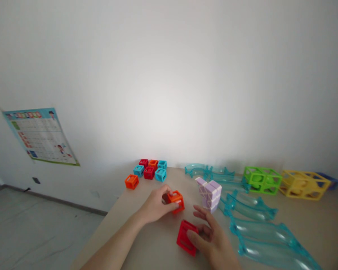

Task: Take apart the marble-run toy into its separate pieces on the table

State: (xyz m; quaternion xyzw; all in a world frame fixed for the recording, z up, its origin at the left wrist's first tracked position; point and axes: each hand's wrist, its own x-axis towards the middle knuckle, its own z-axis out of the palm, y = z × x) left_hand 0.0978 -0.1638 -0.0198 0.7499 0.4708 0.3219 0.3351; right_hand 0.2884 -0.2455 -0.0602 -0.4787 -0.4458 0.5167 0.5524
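My left hand [160, 204] grips an orange cube block [177, 201] with slotted sides, thumb in front and fingers behind it. Closer to me, my right hand [210, 240] has its thumb against a red cube block [186, 237], which is tilted; the index finger is raised off it. Just beyond the right hand stands a lilac and white folding puzzle [211, 193] made of small segments. Farther back on the left, several similar blocks sit in a group, among them a red block [149, 173], a blue block [160, 174] and an orange block [132, 181].
Clear teal track pieces [270, 232] spread over the right of the table [154, 240], with more track [214, 173] near the wall. A green frame block [261, 180] and a yellow one [304, 184] stand at the back right. The table's left edge drops to the floor.
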